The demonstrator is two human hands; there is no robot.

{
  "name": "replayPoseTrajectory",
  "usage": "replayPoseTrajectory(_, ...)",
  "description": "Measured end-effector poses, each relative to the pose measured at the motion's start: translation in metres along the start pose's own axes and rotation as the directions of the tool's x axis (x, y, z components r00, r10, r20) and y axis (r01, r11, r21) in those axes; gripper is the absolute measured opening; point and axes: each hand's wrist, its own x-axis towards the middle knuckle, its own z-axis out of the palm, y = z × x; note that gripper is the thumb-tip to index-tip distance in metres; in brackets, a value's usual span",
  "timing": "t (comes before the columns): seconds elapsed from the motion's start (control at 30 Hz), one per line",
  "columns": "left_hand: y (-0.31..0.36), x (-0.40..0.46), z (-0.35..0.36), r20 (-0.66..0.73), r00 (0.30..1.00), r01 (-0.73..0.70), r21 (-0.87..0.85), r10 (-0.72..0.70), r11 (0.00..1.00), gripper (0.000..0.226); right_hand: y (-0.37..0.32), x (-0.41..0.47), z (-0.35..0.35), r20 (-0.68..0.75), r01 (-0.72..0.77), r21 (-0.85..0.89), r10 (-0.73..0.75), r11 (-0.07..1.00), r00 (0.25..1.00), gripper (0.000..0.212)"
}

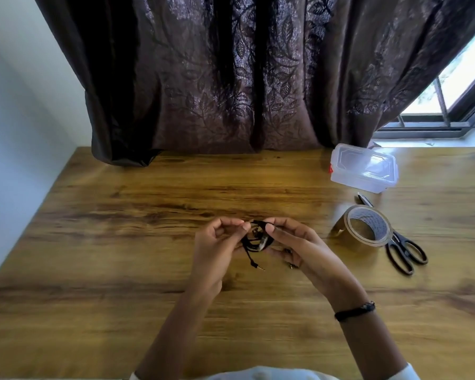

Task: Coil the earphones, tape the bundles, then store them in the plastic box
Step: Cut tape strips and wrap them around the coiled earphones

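Hands (255,242) pinch coiled black earphones (254,239) (plug dangling) above table (121,242).

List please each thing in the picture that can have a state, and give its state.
earphones: coiled into a bundle, plug hanging down, held by both hands
left hand: pinches the bundle
right hand: pinches the bundle
plastic box: lid on
tape roll: lying on the table, untouched
scissors: closed, partly under the tape roll
curtain: drawn, window partly uncovered at the right
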Motion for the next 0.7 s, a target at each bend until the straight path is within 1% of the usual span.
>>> replayPoseTrajectory(0.07,-0.008,0.006,-0.003,0.008,0.995,0.100,-0.041,-0.100,0.994,0.012,0.010,0.006,-0.005,-0.034,-0.024,-0.060,0.022,0.998,0.999,0.032)
replayPoseTrajectory(0.17,-0.021,0.015,-0.007,0.047,0.974,0.226,-0.085,-0.223,0.970,0.015,0.032,0.018,-0.009,-0.181,-0.043,-0.157,0.015,0.987,0.983,0.019)
replayPoseTrajectory(0.23,-0.030,0.019,-0.009,0.074,0.963,0.263,-0.054,-0.259,0.963,0.018,0.047,0.025,-0.012,-0.238,-0.031,-0.234,-0.026,0.972,0.971,0.012)
replayPoseTrajectory(0.3,-0.040,0.023,-0.010,0.085,0.955,0.286,-0.002,-0.285,0.958,0.022,0.060,0.032,-0.015,-0.274,-0.028,-0.330,-0.068,0.944,0.959,0.011)
replayPoseTrajectory(0.37,-0.048,0.026,-0.011,0.077,0.946,0.314,0.021,-0.315,0.949,0.021,0.070,0.037,-0.018,-0.297,-0.037,-0.430,-0.102,0.902,0.949,0.011)
replayPoseTrajectory(0.47,-0.055,0.030,-0.010,0.068,0.926,0.370,0.031,-0.371,0.929,0.017,0.079,0.041,-0.022,-0.307,-0.059,-0.524,-0.124,0.850,0.944,0.011)
replayPoseTrajectory(0.53,-0.058,0.033,-0.010,0.085,0.909,0.407,0.026,-0.408,0.913,0.017,0.082,0.042,-0.023,-0.300,-0.040,-0.561,-0.157,0.827,0.941,0.012)
replayPoseTrajectory(0.6,-0.059,0.037,-0.011,0.106,0.894,0.436,0.020,-0.435,0.900,0.017,0.084,0.042,-0.022,-0.267,0.004,-0.622,-0.217,0.783,0.939,0.015)
replayPoseTrajectory(0.7,-0.060,0.039,-0.011,0.118,0.883,0.455,0.015,-0.454,0.890,0.017,0.088,0.041,-0.019,-0.153,0.124,-0.751,-0.354,0.648,0.923,0.021)
